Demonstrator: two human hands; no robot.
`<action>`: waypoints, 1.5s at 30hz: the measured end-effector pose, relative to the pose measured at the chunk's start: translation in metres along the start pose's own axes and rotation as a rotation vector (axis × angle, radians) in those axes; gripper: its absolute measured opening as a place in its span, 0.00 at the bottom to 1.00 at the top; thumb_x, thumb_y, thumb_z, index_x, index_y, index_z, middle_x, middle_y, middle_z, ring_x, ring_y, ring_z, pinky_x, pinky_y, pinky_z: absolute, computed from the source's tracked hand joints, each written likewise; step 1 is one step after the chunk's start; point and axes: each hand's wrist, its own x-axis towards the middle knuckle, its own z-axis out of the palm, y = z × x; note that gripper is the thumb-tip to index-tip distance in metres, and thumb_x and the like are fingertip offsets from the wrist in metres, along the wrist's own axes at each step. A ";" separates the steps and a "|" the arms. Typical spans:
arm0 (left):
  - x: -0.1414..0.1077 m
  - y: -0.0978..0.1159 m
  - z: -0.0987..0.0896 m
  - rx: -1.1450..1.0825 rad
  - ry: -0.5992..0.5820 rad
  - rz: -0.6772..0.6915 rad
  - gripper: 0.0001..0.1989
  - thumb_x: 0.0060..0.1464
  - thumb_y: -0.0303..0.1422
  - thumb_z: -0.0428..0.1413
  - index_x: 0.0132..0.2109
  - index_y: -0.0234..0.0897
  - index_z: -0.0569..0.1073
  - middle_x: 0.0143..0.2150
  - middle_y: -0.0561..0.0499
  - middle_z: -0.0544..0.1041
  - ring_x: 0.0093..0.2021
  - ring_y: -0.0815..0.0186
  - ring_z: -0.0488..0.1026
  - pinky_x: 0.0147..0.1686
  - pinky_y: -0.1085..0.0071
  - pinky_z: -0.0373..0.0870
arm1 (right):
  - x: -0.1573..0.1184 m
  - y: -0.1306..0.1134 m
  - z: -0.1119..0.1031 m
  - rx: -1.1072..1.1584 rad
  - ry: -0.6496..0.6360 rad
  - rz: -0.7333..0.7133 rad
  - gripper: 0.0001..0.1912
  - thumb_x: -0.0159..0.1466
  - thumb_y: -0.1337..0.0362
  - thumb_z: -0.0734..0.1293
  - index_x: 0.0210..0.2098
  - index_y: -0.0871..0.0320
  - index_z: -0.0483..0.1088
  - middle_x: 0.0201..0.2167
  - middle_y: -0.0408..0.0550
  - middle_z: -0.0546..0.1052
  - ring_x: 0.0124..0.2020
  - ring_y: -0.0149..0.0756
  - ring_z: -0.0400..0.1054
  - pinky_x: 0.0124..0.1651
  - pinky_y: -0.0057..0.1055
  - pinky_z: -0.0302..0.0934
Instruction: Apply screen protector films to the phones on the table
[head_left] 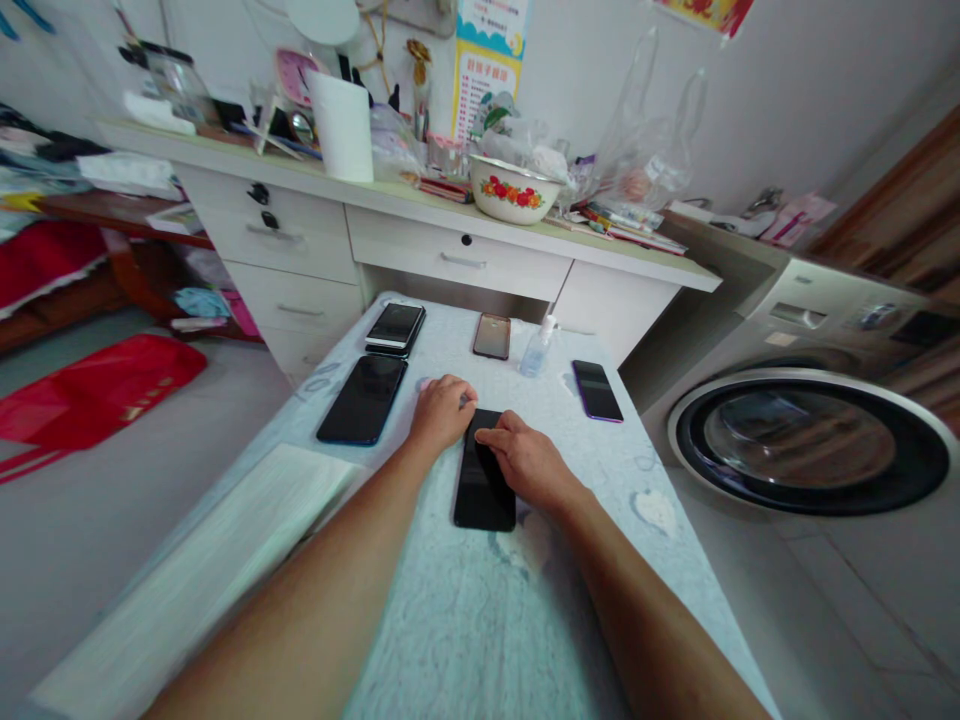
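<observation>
A black smartphone (484, 490) lies flat, screen up, on the cloth-covered table in front of me. At its upper left corner is my left hand (444, 410), fingers curled in; what they hold, if anything, is too small to make out. My right hand (531, 458) rests over the phone's upper right part, its fingers bent and pressed together with the tips at the dark screen. Whether something thin is pinched there does not show. Left of my hands lies a larger dark phone (364, 400), and behind it a stack of phones (394, 328).
A clear spray bottle (535, 352) stands beyond my hands, beside a brown phone case (492, 336). A purple-edged phone (597, 390) lies at the right. A long pale strip (202, 580) runs along the table's left side. A washing machine (810, 440) stands to the right.
</observation>
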 end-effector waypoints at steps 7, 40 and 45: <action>0.000 -0.001 0.000 0.002 -0.010 0.003 0.06 0.53 0.31 0.53 0.35 0.41 0.75 0.42 0.48 0.76 0.47 0.58 0.71 0.53 0.58 0.60 | 0.005 0.006 0.003 -0.002 0.014 0.065 0.17 0.71 0.66 0.55 0.50 0.52 0.72 0.43 0.49 0.71 0.38 0.34 0.68 0.42 0.27 0.59; -0.001 0.004 -0.004 -0.005 0.002 -0.011 0.06 0.53 0.30 0.53 0.36 0.40 0.75 0.42 0.48 0.77 0.47 0.59 0.72 0.53 0.59 0.60 | 0.023 0.013 -0.012 -0.261 -0.105 0.137 0.16 0.72 0.64 0.54 0.48 0.51 0.73 0.41 0.48 0.70 0.37 0.34 0.69 0.37 0.29 0.55; -0.002 0.005 -0.005 -0.004 0.004 -0.013 0.06 0.53 0.29 0.53 0.35 0.40 0.75 0.42 0.49 0.77 0.47 0.59 0.72 0.53 0.59 0.60 | 0.024 0.006 -0.006 -0.241 -0.053 0.137 0.16 0.71 0.66 0.55 0.46 0.53 0.74 0.40 0.48 0.71 0.36 0.33 0.68 0.36 0.28 0.55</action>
